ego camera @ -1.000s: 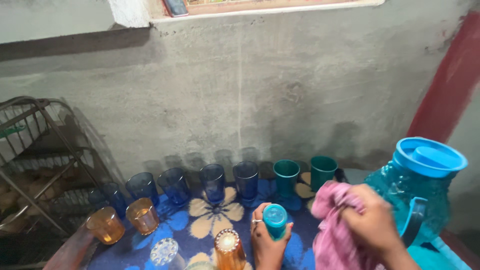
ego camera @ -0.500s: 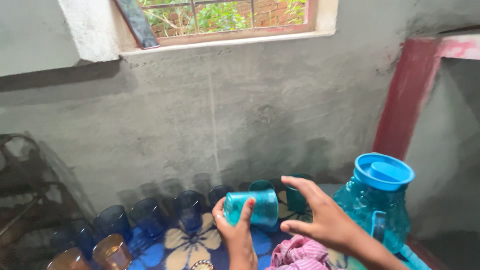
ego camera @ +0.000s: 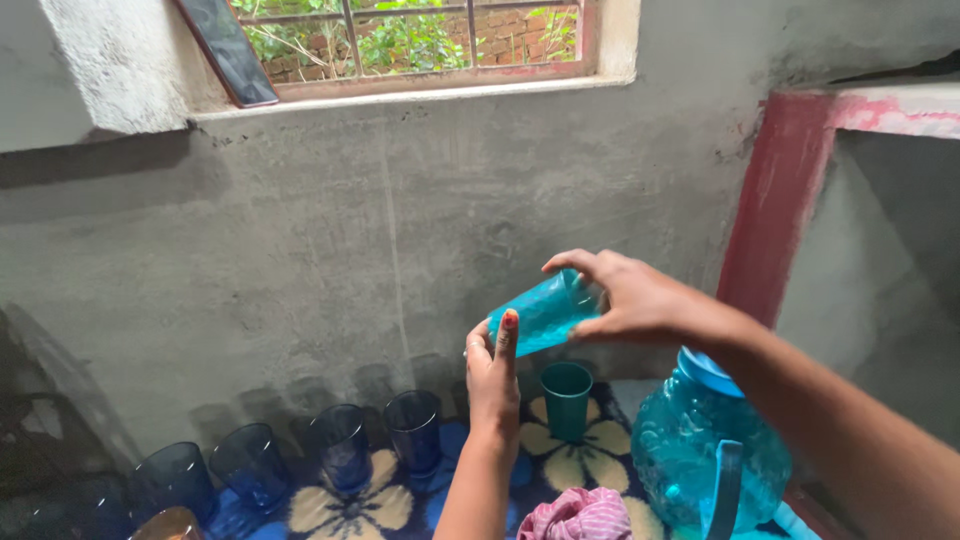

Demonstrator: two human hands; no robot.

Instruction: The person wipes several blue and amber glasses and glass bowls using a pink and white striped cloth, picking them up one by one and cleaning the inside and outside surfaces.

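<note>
A: Grey plastered wall (ego camera: 330,230) across the back. Window (ego camera: 410,40) at the top, green leaves and brick behind its bars. Red post (ego camera: 775,200) at the right.

B: Any packages, labels or signs?

A: Only a flat dark slab (ego camera: 225,50) leaning at the window's left end, rectangular, blank as far as can be told.

B: Below the wall?

A: Blue cloth with pale flowers (ego camera: 560,465) over the table. Teal jug (ego camera: 700,455) at the right, knobbly sides, blue lid, handle facing the camera; contents not clear. Pink striped rag (ego camera: 580,515) bunched just left of it.

B: Glasses?

A: Row of dark blue tumblers (ego camera: 340,445) along the wall, upright, mouths up, nothing seen inside. One green cup (ego camera: 567,398) at the row's right end, upright, looks empty. Amber glass (ego camera: 165,525) at the bottom left, mostly cut off.

B: And in the hands?

A: Teal tumbler (ego camera: 545,312), see-through, textured, lifted well above the table in front of the wall, tipped on its side. Right hand (ego camera: 630,300) pinching its right end with thumb and fingers. Left hand (ego camera: 495,375) raised below it, fingers upright and loose, fingertip touching its left end, not closed round it.
</note>
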